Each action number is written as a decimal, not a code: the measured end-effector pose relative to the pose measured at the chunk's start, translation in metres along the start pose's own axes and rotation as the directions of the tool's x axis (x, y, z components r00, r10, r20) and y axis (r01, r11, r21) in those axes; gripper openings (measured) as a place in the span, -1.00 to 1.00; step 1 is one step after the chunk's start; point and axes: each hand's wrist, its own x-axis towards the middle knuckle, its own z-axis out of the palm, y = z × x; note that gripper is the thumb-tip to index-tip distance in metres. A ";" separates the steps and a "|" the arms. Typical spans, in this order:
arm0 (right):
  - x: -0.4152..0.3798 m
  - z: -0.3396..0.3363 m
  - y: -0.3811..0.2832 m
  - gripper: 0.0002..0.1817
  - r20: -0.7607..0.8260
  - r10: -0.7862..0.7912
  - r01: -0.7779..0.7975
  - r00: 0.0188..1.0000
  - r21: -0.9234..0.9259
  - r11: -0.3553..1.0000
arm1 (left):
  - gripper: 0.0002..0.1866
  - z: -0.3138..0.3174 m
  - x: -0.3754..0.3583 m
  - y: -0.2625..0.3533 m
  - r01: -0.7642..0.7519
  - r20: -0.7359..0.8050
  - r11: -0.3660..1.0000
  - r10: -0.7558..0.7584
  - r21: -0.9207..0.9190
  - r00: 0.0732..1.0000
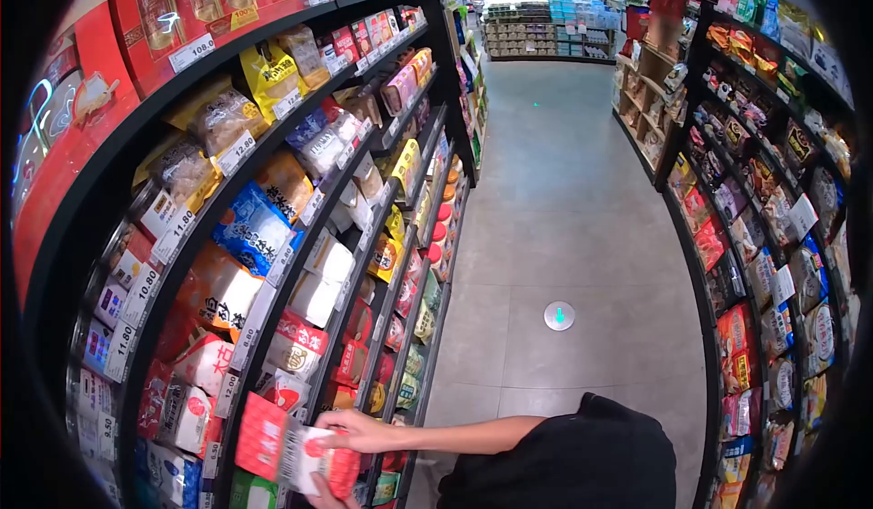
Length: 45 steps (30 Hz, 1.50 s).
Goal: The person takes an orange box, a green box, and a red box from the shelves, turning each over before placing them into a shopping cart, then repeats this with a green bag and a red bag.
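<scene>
A red and white package (293,448) with a dark lettered band is held in front of the left shelf, low in the view. My right hand (353,431) grips its upper right edge, the bare forearm reaching in from the right out of a black sleeve. At its lower edge my left hand (329,493) is closed on the same package; only part of that hand shows at the bottom. Close behind are white and red bags (195,420) on the shelf and a green package (253,489).
Black shelf tiers (238,323) of bagged goods with price tags run along the left. Another stocked shelf (741,282) lines the right. Between them lies a grey floor (564,236) with a round green arrow marker (559,315). Far back stands a stocked display (550,36).
</scene>
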 end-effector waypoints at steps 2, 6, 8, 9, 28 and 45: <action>-0.023 -0.006 0.019 -0.72 -0.007 0.071 -0.072 0.997 -0.045 0.996 | -0.41 0.003 -0.003 -0.011 0.019 0.062 1.000 -0.018 -0.002 0.998; -0.037 -0.017 0.013 -0.59 0.046 0.130 -0.131 0.990 0.026 0.991 | -0.41 0.014 -0.012 -0.026 0.049 0.165 0.999 -0.047 -0.012 0.985; -0.037 -0.020 -0.006 -0.48 0.116 0.216 -0.233 0.969 0.157 0.960 | -0.41 0.018 -0.018 -0.031 0.061 0.186 0.998 -0.058 -0.012 0.981; -0.036 -0.027 -0.019 -0.46 0.168 0.254 -0.266 0.953 0.058 0.962 | -0.41 0.020 -0.020 -0.033 0.062 0.189 0.998 -0.059 -0.013 0.980; -0.047 -0.041 -0.025 -0.48 0.255 0.462 -0.497 0.850 0.092 0.863 | -0.32 0.033 -0.032 -0.022 0.083 0.331 0.986 -0.031 -0.145 0.943; -0.036 -0.043 -0.020 -0.53 0.141 0.549 -0.567 0.824 0.183 0.803 | -0.52 0.033 -0.026 -0.026 0.178 0.230 0.926 -0.104 -0.332 0.968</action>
